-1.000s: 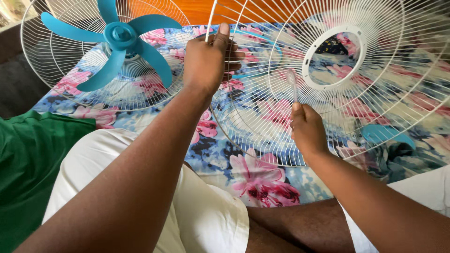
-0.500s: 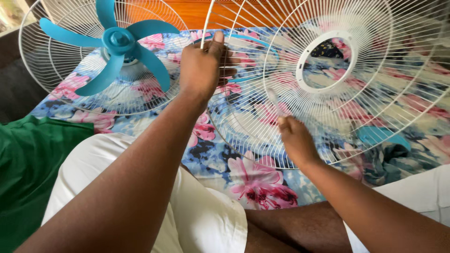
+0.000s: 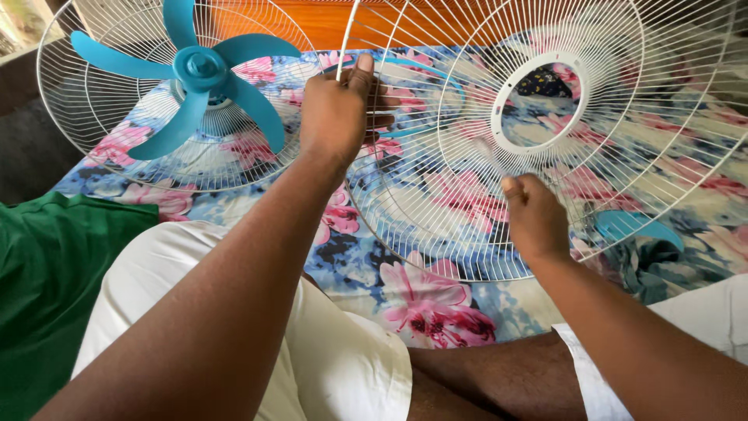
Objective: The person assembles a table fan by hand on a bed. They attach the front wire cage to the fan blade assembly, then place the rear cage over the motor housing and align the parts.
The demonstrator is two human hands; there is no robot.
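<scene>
The left hand (image 3: 336, 109) closes around the outer rim of a white wire fan guard (image 3: 436, 195), thumb on the near side and fingers (image 3: 383, 100) curled through the wires on the far side, so this grip holds the guard tilted up above the flowered bedsheet (image 3: 425, 300). Below and to the right of that grip, the right hand (image 3: 534, 218) pinches a thin, pale brush (image 3: 489, 157), apparently a toothbrush, whose head rests against the wires just below the guard's round centre ring (image 3: 545, 148). The guard looks light and springy: thin wires that likely flex under pressure and could bend if squeezed hard, so the stiffer rim or the centre ring seems the soundest place to hold. The painted wire probably slides a little in the fingers, which may be why they hook through it. Left of the rim grip, a 2nd guard (image 3: 93, 132) lies on the sheet with a teal fan blade (image 3: 199, 70) on it. Right of the brush, a teal cloth (image 3: 635, 230) lies under the guard.
</scene>
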